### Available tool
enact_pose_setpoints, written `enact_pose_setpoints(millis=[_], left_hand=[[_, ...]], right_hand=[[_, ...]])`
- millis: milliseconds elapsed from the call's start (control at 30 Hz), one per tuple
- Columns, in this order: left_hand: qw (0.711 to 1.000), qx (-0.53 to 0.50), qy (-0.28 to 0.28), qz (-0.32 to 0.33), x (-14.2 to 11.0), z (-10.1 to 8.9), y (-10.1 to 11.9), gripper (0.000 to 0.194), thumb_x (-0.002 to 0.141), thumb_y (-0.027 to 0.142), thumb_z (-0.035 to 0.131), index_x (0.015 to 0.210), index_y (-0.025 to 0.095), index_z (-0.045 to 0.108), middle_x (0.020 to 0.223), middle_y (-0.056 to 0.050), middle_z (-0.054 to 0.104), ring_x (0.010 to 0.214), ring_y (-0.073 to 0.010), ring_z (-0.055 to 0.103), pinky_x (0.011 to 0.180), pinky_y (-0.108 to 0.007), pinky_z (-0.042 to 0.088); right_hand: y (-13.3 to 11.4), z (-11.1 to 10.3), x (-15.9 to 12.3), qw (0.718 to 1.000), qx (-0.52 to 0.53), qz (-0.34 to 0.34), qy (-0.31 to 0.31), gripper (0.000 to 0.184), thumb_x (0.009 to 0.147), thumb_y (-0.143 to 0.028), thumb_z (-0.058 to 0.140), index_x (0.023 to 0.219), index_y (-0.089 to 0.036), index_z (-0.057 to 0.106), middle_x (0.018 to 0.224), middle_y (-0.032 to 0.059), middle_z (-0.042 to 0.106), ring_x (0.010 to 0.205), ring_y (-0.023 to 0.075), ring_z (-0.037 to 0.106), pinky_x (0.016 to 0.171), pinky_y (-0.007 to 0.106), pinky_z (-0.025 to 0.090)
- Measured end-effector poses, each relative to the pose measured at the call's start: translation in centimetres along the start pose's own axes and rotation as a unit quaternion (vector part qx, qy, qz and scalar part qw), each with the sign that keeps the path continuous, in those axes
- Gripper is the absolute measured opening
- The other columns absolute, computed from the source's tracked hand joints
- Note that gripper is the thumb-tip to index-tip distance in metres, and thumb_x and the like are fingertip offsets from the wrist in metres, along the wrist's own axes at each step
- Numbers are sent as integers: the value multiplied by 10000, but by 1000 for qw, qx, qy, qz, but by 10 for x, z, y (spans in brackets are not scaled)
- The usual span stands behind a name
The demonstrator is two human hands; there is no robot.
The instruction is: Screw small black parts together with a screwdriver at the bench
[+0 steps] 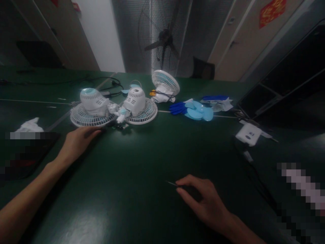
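My right hand (203, 200) is low over the green table, thumb and forefinger pinched on a thin, pointed metal piece (171, 183); its exact kind is too small to make out. Farther off to the left, my left hand (78, 142) has its fingers stretched out at the near rim of a white fan (92, 105) lying face down on its guard. Whether the fingers touch that rim is unclear. Beside it a second white fan (137, 103) also lies face down, with small parts (120, 126) in front of the pair.
Behind them a third fan (165, 84) leans with its cord. Light-blue fan blades (199, 111) lie by blue gloves (177, 107). A white box (248, 134) with a cable sits at right, a crumpled white bag (29, 125) at left. A large floor fan (165, 37) stands beyond the table.
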State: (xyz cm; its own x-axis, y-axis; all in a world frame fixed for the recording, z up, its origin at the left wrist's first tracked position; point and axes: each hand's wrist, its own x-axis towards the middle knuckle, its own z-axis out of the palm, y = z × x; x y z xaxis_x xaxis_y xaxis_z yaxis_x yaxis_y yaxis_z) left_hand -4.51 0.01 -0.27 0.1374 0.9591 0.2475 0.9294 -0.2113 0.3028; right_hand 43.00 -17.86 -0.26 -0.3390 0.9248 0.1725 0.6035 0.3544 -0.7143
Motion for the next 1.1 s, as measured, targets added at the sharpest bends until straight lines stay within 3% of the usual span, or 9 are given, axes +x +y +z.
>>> enact_pose_setpoints(millis=[200, 467, 600, 667, 867, 967, 1100], left_hand=[[999, -20, 4, -27, 1, -3, -7, 557, 949, 611, 513, 1178, 171, 766, 1139, -116, 775, 930, -289, 720, 807, -345, 560], [993, -35, 101, -59, -5, -2, -2, 494, 946, 534, 580, 1223, 167, 759, 1203, -94, 770, 1026, -293, 734, 959, -381, 557], [989, -56, 111, -77, -8, -2, 1, 505, 954, 555, 583, 1273, 193, 730, 1175, -79, 780, 1040, -283, 746, 976, -383, 562], [990, -63, 110, -63, -10, -2, 3, 494, 954, 545, 589, 1270, 191, 727, 1180, -80, 775, 1029, -275, 746, 965, -376, 568], [995, -3, 67, 80, -16, 4, 12, 420, 988, 504, 529, 1198, 212, 745, 1328, -87, 692, 1164, -276, 678, 1071, -381, 511], [996, 2, 43, 77, -15, 8, 13, 481, 1006, 554, 458, 1176, 215, 754, 1313, -96, 698, 1141, -288, 688, 1060, -393, 519], [996, -12, 53, 69, -13, 10, 10, 523, 1003, 595, 455, 1156, 203, 766, 1279, -100, 712, 1101, -284, 702, 1023, -392, 538]], right_hand=[[-1, -1, 0, 1000, 8, 0, -4, 134, 994, -271, 632, 1107, -260, 702, 937, 8, 786, 826, 193, 763, 761, 313, 560], [4, 2, -2, 1000, -11, -2, -3, 139, 986, -285, 639, 1102, -264, 711, 952, 15, 792, 831, 202, 772, 762, 321, 573], [0, 0, -1, 1000, -18, -5, 9, 133, 984, -300, 634, 1079, -260, 718, 926, 18, 797, 807, 204, 775, 760, 318, 580], [-3, -1, 1, 1000, -11, -7, 10, 132, 990, -304, 629, 1076, -256, 717, 921, 16, 796, 795, 195, 773, 739, 303, 579], [-3, -2, 1, 1000, 6, -4, -7, 138, 991, -286, 623, 1085, -249, 716, 907, 13, 787, 770, 182, 763, 724, 288, 576], [-1, -1, 0, 1000, 0, -1, -6, 133, 989, -288, 629, 1086, -254, 713, 926, 15, 790, 803, 191, 768, 758, 301, 579], [-1, -1, 0, 1000, -8, -3, 2, 142, 985, -301, 632, 1088, -252, 716, 917, 19, 791, 798, 195, 771, 742, 298, 581]])
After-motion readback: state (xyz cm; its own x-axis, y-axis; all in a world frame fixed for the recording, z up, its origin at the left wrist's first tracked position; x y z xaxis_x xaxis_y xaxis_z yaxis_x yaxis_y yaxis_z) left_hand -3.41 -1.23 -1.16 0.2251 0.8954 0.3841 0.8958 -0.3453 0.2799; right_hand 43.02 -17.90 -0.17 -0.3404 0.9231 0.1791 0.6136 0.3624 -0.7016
